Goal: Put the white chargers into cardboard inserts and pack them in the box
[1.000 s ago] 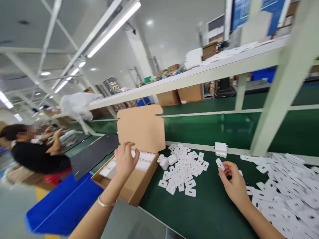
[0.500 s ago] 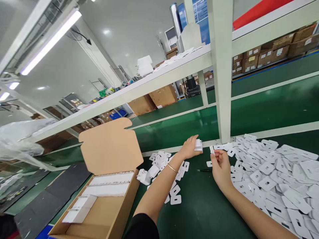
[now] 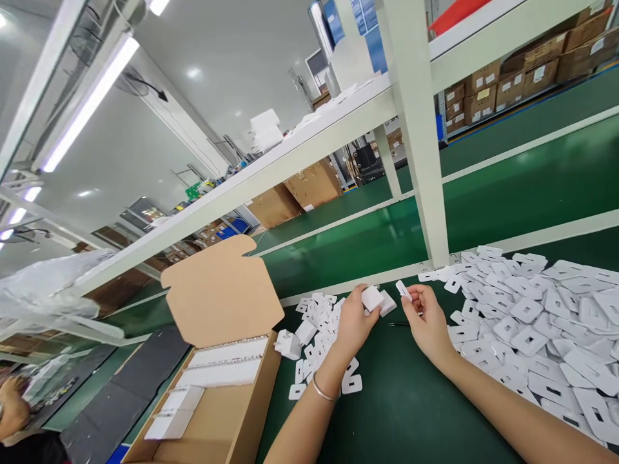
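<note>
My left hand (image 3: 355, 322) is closed around a small white block-shaped part (image 3: 373, 298) just above the green table (image 3: 401, 406). A second white block (image 3: 387, 303) lies right beside it. My right hand (image 3: 425, 319) pinches a small flat white piece (image 3: 403, 289) between its fingertips, a short way right of the left hand. A little heap of white flat pieces (image 3: 316, 322) lies under and left of my left wrist. A big spread of larger white slotted cards (image 3: 536, 316) covers the table to the right.
An open cardboard box (image 3: 217, 386) with its lid raised holds rows of white items at the lower left. A white frame post (image 3: 420, 148) rises behind my hands, carrying a shelf. Another person's hand (image 3: 12, 403) shows at the far left edge.
My left hand has drawn back toward me with the white block in its grip. My right hand has stayed close by with its small piece. The view has tilted slightly.
</note>
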The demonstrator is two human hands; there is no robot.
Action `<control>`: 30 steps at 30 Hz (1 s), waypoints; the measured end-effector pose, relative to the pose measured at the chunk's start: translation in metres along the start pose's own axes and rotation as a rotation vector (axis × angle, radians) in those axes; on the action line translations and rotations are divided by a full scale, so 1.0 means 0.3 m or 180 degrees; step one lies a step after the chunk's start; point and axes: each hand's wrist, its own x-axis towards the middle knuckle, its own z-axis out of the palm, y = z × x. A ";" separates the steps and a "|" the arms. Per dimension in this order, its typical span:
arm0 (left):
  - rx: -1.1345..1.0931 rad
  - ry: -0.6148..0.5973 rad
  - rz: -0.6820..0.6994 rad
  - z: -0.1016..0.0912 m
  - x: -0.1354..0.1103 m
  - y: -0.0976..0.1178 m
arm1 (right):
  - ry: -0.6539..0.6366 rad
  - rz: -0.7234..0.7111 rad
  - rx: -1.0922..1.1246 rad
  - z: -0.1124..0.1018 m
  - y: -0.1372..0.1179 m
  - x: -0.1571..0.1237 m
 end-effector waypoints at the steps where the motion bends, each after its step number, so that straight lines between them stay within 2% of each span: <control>1: -0.0128 0.0263 -0.0002 -0.003 -0.023 0.000 | -0.0030 -0.0042 -0.0116 -0.001 -0.005 -0.004; 3: -0.0396 0.0707 0.0033 -0.002 -0.070 0.003 | -0.0176 -0.0141 -0.0228 -0.002 -0.017 -0.015; 5: -0.0689 0.0944 0.0010 0.009 -0.113 0.011 | -0.0449 -0.0277 -0.0122 0.000 -0.027 -0.030; 9: -0.1039 0.1135 0.0137 0.044 -0.175 0.033 | -0.0990 -0.0547 0.0104 0.008 -0.044 -0.064; 15: -0.0773 0.1499 0.0548 0.049 -0.217 0.053 | -0.1188 -0.0488 0.0510 0.012 -0.067 -0.091; 20: -0.0199 0.1593 0.0890 0.027 -0.221 0.066 | -0.1211 -0.0581 0.0559 0.007 -0.066 -0.098; 25: -0.0198 0.1581 0.0929 0.023 -0.218 0.068 | -0.1257 -0.0653 0.0548 0.007 -0.058 -0.100; 30: -0.0681 0.0969 0.0602 0.026 -0.226 0.051 | -0.1242 -0.0729 0.0157 0.007 -0.071 -0.103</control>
